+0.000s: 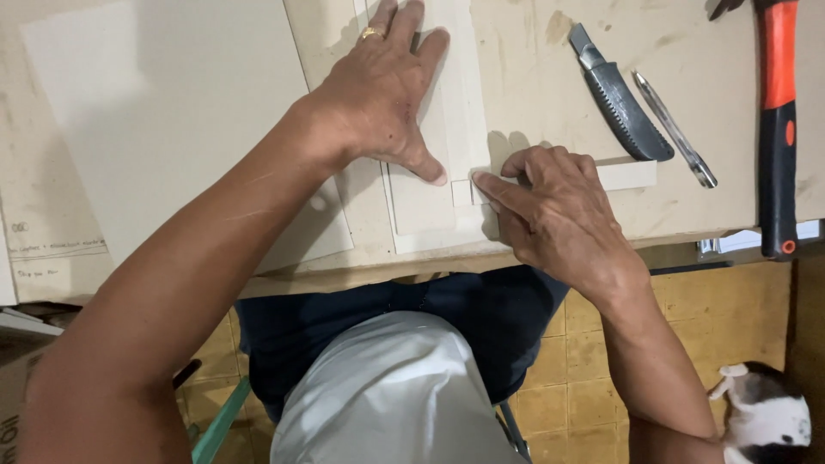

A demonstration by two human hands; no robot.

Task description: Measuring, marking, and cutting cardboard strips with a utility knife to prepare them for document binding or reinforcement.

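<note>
**Two hands pressing white card strips at the near table edge**

Nearest to me is my own lap, a pale shirt over dark trousers, with yellow floor tiles below. At the near right a black-and-white cat lies on those tiles.

Just beyond, at the near edge of the table, my right hand rests on a narrow white card strip that runs left to right. The forefinger stretches left and presses flat on the strip's left end; the other fingers are curled close together on top of it.

Just left and a little farther, my left hand lies palm down on a long white card strip that runs near to far. Its fingers are spread, the thumb pointing near-right, almost meeting the right forefinger. A gold ring sits on one finger.

The two strips meet at a corner between the thumb and forefinger.

To the left lies a large white board sheet, and at the near left edge a paper with small handwritten lines.

Farther right lie a dark grey utility knife, a silver pen, and a hammer with an orange-and-black handle.
</note>
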